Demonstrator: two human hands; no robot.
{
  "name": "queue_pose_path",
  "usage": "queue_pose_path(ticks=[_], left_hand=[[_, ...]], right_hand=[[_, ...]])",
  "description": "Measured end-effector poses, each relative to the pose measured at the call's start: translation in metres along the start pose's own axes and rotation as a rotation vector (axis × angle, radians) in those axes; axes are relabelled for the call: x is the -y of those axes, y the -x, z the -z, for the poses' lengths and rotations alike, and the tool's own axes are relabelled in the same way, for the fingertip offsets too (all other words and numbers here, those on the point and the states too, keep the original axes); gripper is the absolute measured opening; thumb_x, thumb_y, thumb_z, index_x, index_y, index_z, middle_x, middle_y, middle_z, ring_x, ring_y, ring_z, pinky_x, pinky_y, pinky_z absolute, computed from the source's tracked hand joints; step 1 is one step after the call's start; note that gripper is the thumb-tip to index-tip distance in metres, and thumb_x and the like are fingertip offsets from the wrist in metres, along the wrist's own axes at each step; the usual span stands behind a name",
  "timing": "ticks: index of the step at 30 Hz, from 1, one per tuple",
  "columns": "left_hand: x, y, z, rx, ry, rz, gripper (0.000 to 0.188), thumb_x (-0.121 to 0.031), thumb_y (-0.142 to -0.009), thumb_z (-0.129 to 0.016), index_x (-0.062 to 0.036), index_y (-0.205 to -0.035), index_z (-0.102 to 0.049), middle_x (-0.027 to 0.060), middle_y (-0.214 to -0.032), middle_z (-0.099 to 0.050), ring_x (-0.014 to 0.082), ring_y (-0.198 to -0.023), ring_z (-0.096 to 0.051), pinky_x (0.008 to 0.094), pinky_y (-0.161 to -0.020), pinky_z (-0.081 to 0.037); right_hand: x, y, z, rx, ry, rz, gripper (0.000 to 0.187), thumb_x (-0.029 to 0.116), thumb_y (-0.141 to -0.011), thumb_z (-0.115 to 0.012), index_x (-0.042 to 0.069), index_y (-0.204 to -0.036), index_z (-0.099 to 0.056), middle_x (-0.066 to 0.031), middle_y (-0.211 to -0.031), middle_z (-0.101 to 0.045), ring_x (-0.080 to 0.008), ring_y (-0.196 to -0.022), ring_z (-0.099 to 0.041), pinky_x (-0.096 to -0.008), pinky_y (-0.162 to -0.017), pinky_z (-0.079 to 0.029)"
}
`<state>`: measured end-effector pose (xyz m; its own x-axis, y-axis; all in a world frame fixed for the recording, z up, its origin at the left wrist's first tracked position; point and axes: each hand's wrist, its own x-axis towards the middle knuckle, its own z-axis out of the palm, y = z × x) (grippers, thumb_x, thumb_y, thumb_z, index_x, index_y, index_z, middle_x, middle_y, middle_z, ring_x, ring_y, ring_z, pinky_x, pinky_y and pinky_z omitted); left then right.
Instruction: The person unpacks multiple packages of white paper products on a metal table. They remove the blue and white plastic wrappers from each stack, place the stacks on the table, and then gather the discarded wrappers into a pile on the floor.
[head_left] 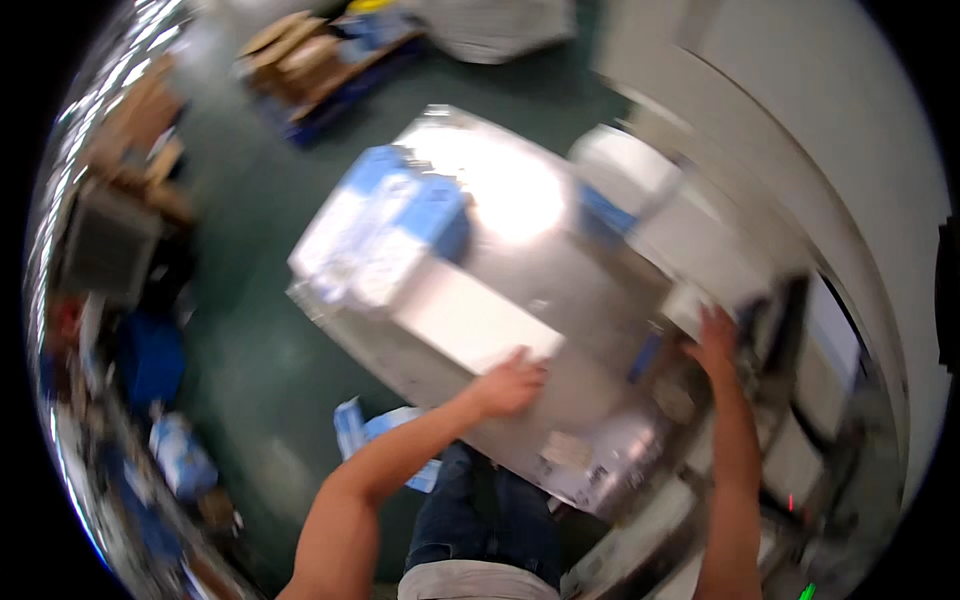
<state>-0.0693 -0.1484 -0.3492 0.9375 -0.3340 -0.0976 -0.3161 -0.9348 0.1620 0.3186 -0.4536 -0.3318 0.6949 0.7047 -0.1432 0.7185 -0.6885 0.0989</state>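
Observation:
A long white box [480, 318] lies on the metal-topped table, one end against blue-and-white cartons [385, 230]. My left hand [510, 382] is at its near end, fingers curled against the edge. Over at the table's right side, my right hand [714, 342] reaches out with thumb and fingers apart. It is beside a small white block-like thing [685, 307]; blur hides whether they touch. A blue pen-like object [645, 355] lies on the table left of that hand.
The shiny table [600, 290] carries a pale flat piece [567, 450] near its front edge. White equipment [700, 240] and a screen [832, 335] stand on the right. Blue-and-white packaging [350, 428] is on the green floor; a pallet with cartons [310, 65] is farther off.

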Motion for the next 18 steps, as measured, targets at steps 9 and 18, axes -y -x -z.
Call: queue_pose_path(ticks=[9,18], left_hand=[[-0.009,-0.007,-0.034,-0.198,0.028,0.008,0.011,-0.023,-0.087,-0.062,-0.0177,-0.091,-0.072,0.0034,-0.114,-0.066,0.0252,-0.144,-0.044,0.065,-0.123,-0.024],[-0.013,-0.01,-0.036,-0.25,0.027,0.01,0.015,-0.025,-0.087,-0.061,-0.0162,-0.081,-0.072,0.0045,-0.11,-0.067,0.0265,-0.142,-0.046,0.0664,-0.123,-0.025]], right_hand=[[-0.053,-0.027,-0.079,0.069,0.131,0.042,0.105,0.022,-0.063,-0.094,0.005,-0.151,-0.04,-0.0186,-0.149,-0.047,-0.0384,-0.136,-0.048,-0.0474,-0.109,-0.048],[-0.041,-0.027,-0.071,0.043,0.281,0.059,0.078,0.006,-0.081,-0.075,0.003,-0.151,-0.04,-0.0197,-0.146,-0.048,-0.0375,-0.126,-0.054,-0.0434,-0.102,-0.053]])
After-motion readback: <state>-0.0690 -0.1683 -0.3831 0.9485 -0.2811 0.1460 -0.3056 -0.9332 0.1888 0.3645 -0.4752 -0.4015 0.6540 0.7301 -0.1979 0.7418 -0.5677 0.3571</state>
